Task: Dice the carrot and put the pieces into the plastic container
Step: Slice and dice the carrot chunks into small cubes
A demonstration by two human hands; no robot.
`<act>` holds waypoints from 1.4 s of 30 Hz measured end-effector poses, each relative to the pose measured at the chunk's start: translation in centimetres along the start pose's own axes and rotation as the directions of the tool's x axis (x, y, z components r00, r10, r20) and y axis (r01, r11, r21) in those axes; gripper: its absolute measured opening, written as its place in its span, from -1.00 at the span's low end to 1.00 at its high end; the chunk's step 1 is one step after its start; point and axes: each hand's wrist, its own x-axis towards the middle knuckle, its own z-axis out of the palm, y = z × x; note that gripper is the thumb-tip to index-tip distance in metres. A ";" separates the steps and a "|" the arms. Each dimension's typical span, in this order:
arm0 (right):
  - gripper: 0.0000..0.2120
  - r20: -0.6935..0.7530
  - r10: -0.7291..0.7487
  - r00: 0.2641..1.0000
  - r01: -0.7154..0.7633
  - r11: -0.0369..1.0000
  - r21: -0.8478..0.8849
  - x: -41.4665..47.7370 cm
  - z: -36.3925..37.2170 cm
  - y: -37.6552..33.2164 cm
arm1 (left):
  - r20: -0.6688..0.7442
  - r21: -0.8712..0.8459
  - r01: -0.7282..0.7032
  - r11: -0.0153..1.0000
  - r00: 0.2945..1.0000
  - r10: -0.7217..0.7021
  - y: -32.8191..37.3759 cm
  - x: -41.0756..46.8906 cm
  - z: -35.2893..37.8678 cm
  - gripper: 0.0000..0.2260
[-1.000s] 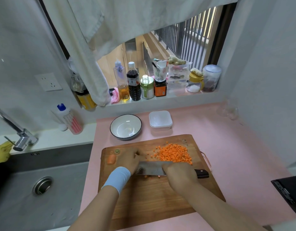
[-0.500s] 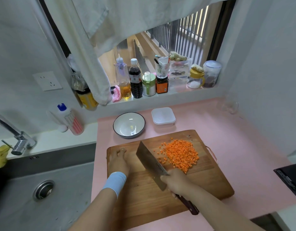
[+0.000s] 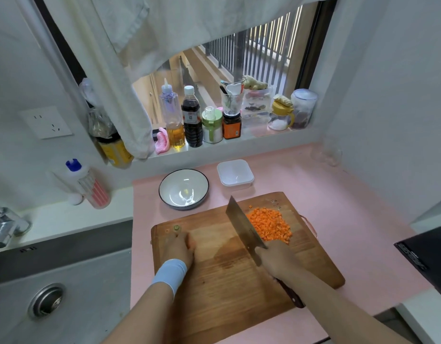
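A pile of diced carrot (image 3: 269, 225) lies on the far right part of the wooden cutting board (image 3: 229, 276). My right hand (image 3: 276, 260) grips the handle of a cleaver (image 3: 241, 227), whose blade stands against the pile's left edge. My left hand (image 3: 177, 247), with a blue wristband, rests on the board's left side with fingers curled over a carrot end (image 3: 190, 242); only an orange sliver of it shows. A small green stem bit (image 3: 176, 227) lies just beyond the fingers. The empty plastic container (image 3: 235, 175) stands behind the board.
A white bowl (image 3: 183, 188) with a dark rim sits left of the container. Bottles and jars (image 3: 192, 120) line the window sill. A steel sink (image 3: 48, 301) lies to the left, and a black appliance (image 3: 427, 252) sits at the right edge.
The cleaver has turned from lying across the board to pointing away and has pushed the dice into a tighter pile on the right. My left hand moved left onto the carrot end.
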 end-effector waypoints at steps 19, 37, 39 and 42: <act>-0.63 0.018 -0.071 0.997 0.073 0.988 -0.135 2.4 -1.7 0.7 | -0.048 -0.276 -0.234 0.932 0.972 0.230 5.5 -4.9 3.1 -0.62; -0.74 0.175 -0.241 0.955 0.292 0.876 -0.384 0.5 0.7 0.4 | -0.247 -0.131 -0.596 0.792 0.794 0.556 4.0 -4.5 4.6 -0.90; -0.75 0.175 -0.249 0.952 0.300 0.869 -0.394 0.6 0.9 0.5 | -0.227 -0.104 -0.620 0.778 0.776 0.588 4.1 -4.3 4.6 -0.90; -0.73 0.171 -0.283 0.944 0.330 0.845 -0.421 0.4 1.3 0.7 | -0.218 -0.092 -0.622 0.778 0.775 0.593 4.1 -4.0 4.6 -0.93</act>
